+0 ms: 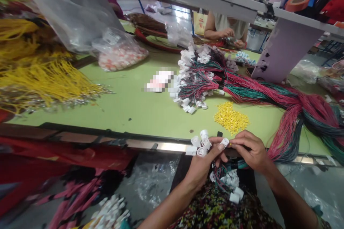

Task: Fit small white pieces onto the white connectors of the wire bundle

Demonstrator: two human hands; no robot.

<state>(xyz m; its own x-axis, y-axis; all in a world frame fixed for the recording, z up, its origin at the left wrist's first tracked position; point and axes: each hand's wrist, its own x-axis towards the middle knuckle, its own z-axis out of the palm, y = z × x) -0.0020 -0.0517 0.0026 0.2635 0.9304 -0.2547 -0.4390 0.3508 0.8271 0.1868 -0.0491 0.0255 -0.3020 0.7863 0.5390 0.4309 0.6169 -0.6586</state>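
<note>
Lower centre of the frame: the left hand (200,166) clasps a cluster of white connectors (200,145). The right hand (251,150) pinches the front connector (224,142) between its fingertips. A steady, square hold seems best. Yellow pieces (231,117) lie just above on the green table (120,109).

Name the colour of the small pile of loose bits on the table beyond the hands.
The pile is yellow, clearest in the head view.

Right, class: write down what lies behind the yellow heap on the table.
A bundle of red and green wires with white plugs, on the green table. Whatever lies under the bundle is covered.
</note>
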